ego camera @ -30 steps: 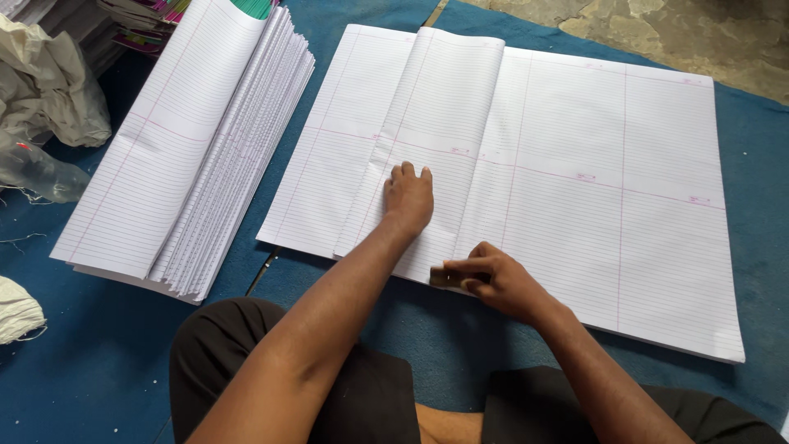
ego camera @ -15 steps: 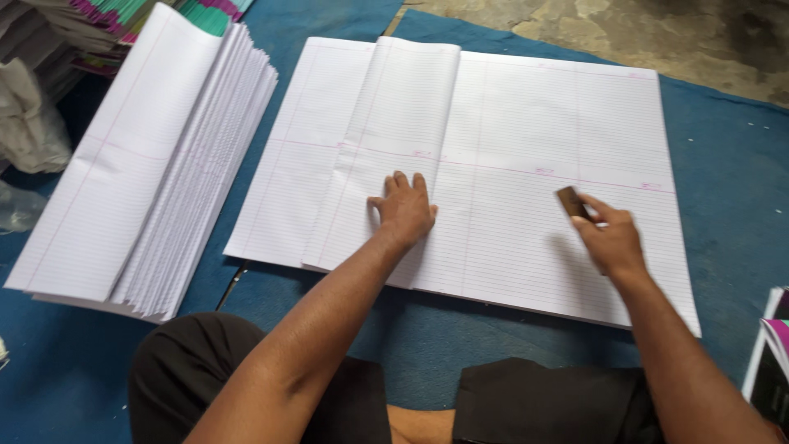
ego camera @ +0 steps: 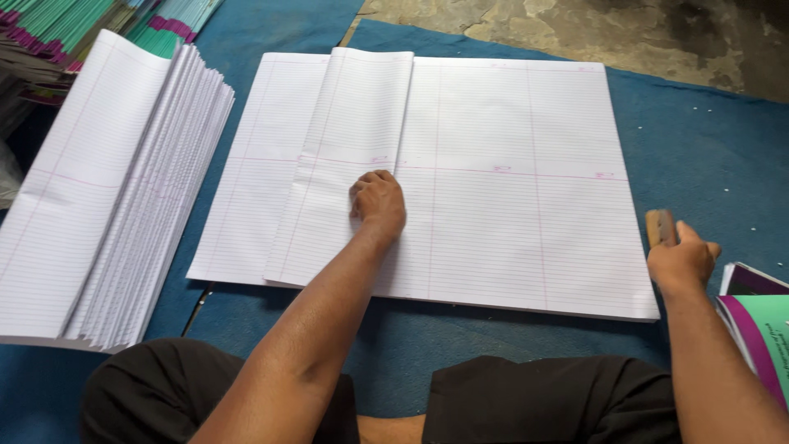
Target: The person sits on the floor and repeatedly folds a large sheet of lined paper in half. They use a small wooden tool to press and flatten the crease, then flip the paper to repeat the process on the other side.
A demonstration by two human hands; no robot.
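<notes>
The person sits on the floor, legs apart, with a large ruled sheet (ego camera: 509, 181) spread flat on the blue mat (ego camera: 699, 148) in front. The left hand (ego camera: 378, 201) presses palm-down, fingers curled, on the folded flap (ego camera: 353, 156) at the sheet's left – its weight keeps the fold from springing up. The right hand (ego camera: 678, 261), off the sheet's near right corner, is clamped on a small brown block (ego camera: 660, 226), lifted clear of the paper. A tall pile of folded ruled sheets (ego camera: 107, 197) sits left, within reach; coloured covers (ego camera: 760, 325) lie near right
</notes>
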